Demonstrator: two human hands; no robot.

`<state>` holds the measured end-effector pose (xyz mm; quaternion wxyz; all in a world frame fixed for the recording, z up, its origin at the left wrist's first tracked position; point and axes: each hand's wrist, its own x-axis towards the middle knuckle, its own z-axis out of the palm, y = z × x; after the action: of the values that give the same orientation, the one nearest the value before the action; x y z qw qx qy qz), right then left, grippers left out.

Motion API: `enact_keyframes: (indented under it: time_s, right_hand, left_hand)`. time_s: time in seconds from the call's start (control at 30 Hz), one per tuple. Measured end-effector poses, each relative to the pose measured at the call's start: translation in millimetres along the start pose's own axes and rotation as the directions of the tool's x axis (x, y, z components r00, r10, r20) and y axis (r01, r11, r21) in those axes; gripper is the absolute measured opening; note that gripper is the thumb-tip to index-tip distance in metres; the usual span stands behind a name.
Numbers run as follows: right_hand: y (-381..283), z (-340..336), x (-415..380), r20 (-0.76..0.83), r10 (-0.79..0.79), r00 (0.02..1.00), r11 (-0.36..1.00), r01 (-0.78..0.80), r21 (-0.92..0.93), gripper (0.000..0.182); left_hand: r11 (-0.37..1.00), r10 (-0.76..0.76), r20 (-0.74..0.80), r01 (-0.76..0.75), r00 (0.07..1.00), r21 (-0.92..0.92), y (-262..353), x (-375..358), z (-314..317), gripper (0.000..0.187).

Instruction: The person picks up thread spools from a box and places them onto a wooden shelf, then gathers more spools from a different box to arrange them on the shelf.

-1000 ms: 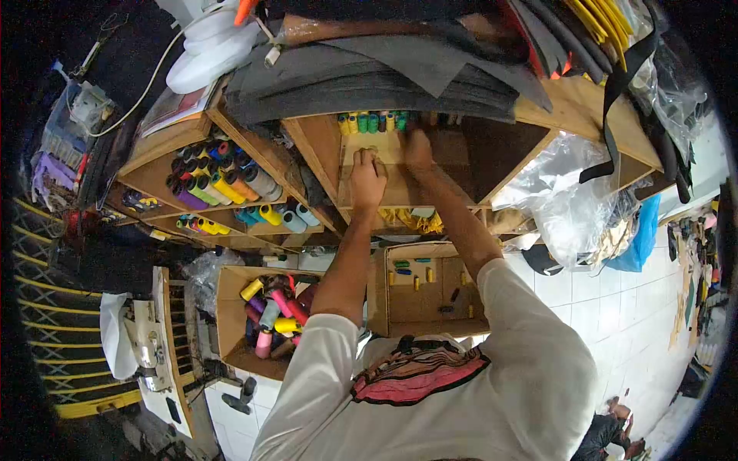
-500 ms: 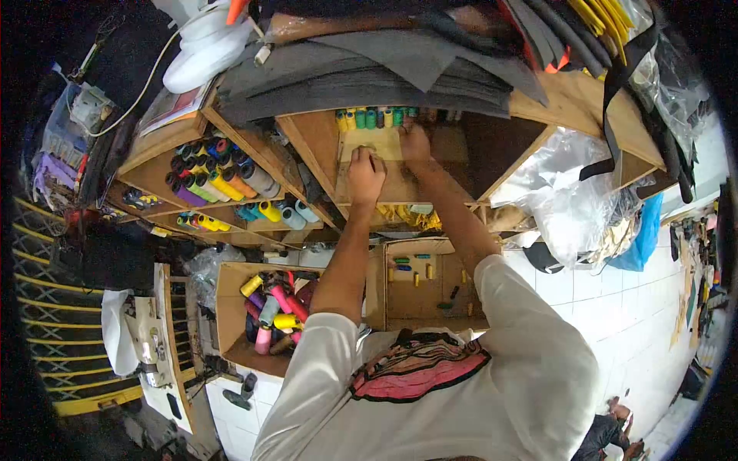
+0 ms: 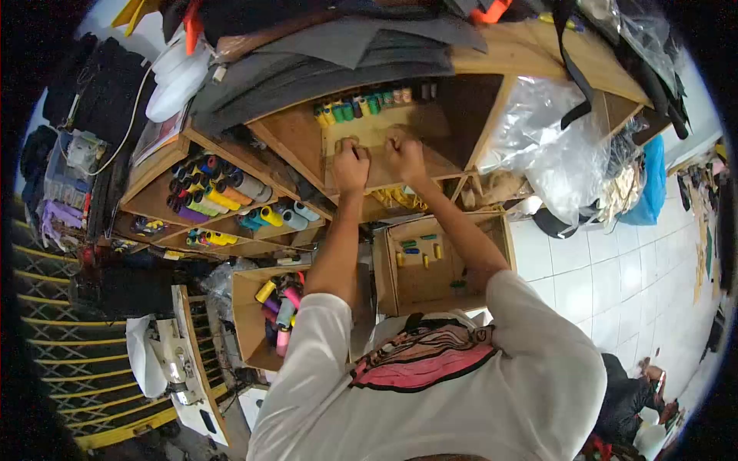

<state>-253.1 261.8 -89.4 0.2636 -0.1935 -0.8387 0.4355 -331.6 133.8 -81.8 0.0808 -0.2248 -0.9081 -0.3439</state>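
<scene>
My left hand (image 3: 351,165) is closed over the front of a wooden shelf compartment (image 3: 430,161); whatever it may hold is too small to make out. To its right, my right hand (image 3: 405,157) has its fingers curled in, and any object in them is hidden. The two hands are apart. Behind them, a row of small thread spools (image 3: 357,107) in yellow, green, blue and pale pink stands upright along the back of the compartment. Yellow material (image 3: 396,197) shows in the compartment below.
Large thread cones (image 3: 219,192) fill shelves at the left. Below are a box of mixed cones (image 3: 254,330) and a cardboard box (image 3: 430,288) with several small spools. Plastic bags (image 3: 550,154) hang at the right. Dark fabric (image 3: 330,69) covers the shelf top.
My right hand has drawn back from the spool row toward my left hand. More spools show at the right end of the row. The whole view has shifted and tilted.
</scene>
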Motion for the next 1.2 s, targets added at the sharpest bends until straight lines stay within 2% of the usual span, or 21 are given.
enact_keyframes:
  time_s: [0.1, 0.13, 0.27, 0.37, 0.4, 0.47, 0.53, 0.6, 0.63, 0.7, 0.73, 0.77, 0.8, 0.9, 0.93, 0.97, 1.03, 1.07, 1.13, 1.17, 1.2]
  right_hand:
    - [-7, -24, -66, -0.209, -0.221, 0.953, 0.958, 0.252, 0.136, 0.026]
    - [-7, -33, -88, -0.293, -0.295, 0.91, 0.925, 0.349, 0.153, 0.026]
    - [5, -79, -170, -0.11, -0.002, 0.994, 0.977, 0.026, 0.21, 0.037]
    - [18, -112, -217, -0.032, 0.26, 0.965, 0.947, -0.249, 0.201, 0.042]
    - [24, -118, -230, -0.111, 0.231, 0.967, 0.953, -0.201, 0.227, 0.041]
    - [30, -128, -257, -0.221, 0.23, 0.948, 0.955, -0.175, 0.241, 0.04]
    - [39, -140, -278, -0.293, 0.288, 0.912, 0.947, -0.226, 0.228, 0.039]
    - [64, -150, -297, -0.366, 0.286, 0.886, 0.951, -0.214, 0.223, 0.038]
    - [76, -155, -306, -0.399, 0.276, 0.874, 0.955, -0.201, 0.22, 0.037]
    - [83, -179, -318, -0.501, 0.346, 0.793, 0.938, -0.295, 0.182, 0.035]
    - [78, -191, -319, -0.515, 0.423, 0.746, 0.905, -0.38, 0.192, 0.034]
    - [75, -201, -322, -0.497, 0.467, 0.731, 0.884, -0.38, 0.271, 0.033]
    - [85, -205, -327, -0.487, 0.471, 0.736, 0.882, -0.392, 0.26, 0.033]
    - [100, -218, -334, -0.436, 0.492, 0.754, 0.867, -0.378, 0.324, 0.033]
    - [98, -221, -335, -0.409, 0.519, 0.75, 0.851, -0.409, 0.329, 0.032]
    - [98, -221, -337, -0.392, 0.523, 0.757, 0.847, -0.409, 0.34, 0.032]
    - [100, -221, -339, -0.362, 0.528, 0.768, 0.839, -0.407, 0.361, 0.033]
    - [105, -219, -342, -0.328, 0.526, 0.785, 0.827, -0.382, 0.412, 0.033]
    - [97, -218, -343, -0.289, 0.555, 0.78, 0.801, -0.407, 0.439, 0.033]
    - [93, -218, -344, -0.268, 0.57, 0.777, 0.787, -0.422, 0.45, 0.033]
    - [96, -215, -347, -0.267, 0.541, 0.797, 0.793, -0.379, 0.476, 0.034]
  left_hand:
    - [0.971, -0.16, 0.2, 0.118, 0.967, 0.206, -20, 12, 20, 0.012]
    - [0.977, 0.213, -0.188, -0.212, 0.959, 0.026, -24, 6, 23, 0.013]
    - [0.994, 0.085, 0.021, -0.086, 0.996, 0.074, -15, 2, 12, 0.016]
    - [0.989, 0.133, -0.032, -0.13, 0.991, 0.073, -46, 11, 38, 0.018]
    - [0.983, 0.072, -0.007, -0.07, 0.997, 0.168, -27, 7, 26, 0.021]
    - [0.983, -0.001, 0.017, -0.002, 1.0, 0.182, -18, 5, 20, 0.025]
    - [0.988, 0.134, -0.07, -0.128, 0.988, 0.081, -27, 5, 26, 0.027]
    - [0.972, 0.142, -0.022, -0.135, 0.99, 0.191, -35, 12, 30, 0.028]
    - [0.974, 0.14, -0.032, -0.132, 0.99, 0.183, -36, 11, 32, 0.027]
    - [0.981, 0.121, -0.071, -0.108, 0.99, 0.162, -35, 8, 35, 0.027]
    - [0.975, 0.185, -0.082, -0.172, 0.979, 0.142, -37, 6, 32, 0.028]
    - [0.965, 0.246, -0.101, -0.234, 0.964, 0.119, -38, 5, 30, 0.028]
    - [0.951, 0.305, -0.126, -0.295, 0.944, 0.096, -35, 5, 29, 0.029]
    - [0.933, 0.315, -0.101, -0.289, 0.944, 0.215, -4, -12, 10, 0.029]
    - [0.923, 0.372, -0.044, -0.364, 0.927, 0.128, -18, -1, 16, 0.028]
    - [0.925, 0.375, -0.042, -0.371, 0.926, 0.082, -35, -4, 25, 0.026]
    - [0.923, 0.385, -0.041, -0.385, 0.922, -0.013, 1, -45, 16, 0.023]
    - [0.901, 0.403, -0.002, -0.397, 0.915, -0.175, 7, -72, 18, 0.017]
    - [0.83, 0.531, -0.019, -0.524, 0.847, -0.192, 31, -127, 26, 0.014]
    - [0.791, 0.603, 0.062, -0.585, 0.796, -0.182, 23, -148, 36, 0.014]
    - [0.878, 0.431, 0.253, -0.338, 0.866, -0.339, 13, -183, 56, 0.012]
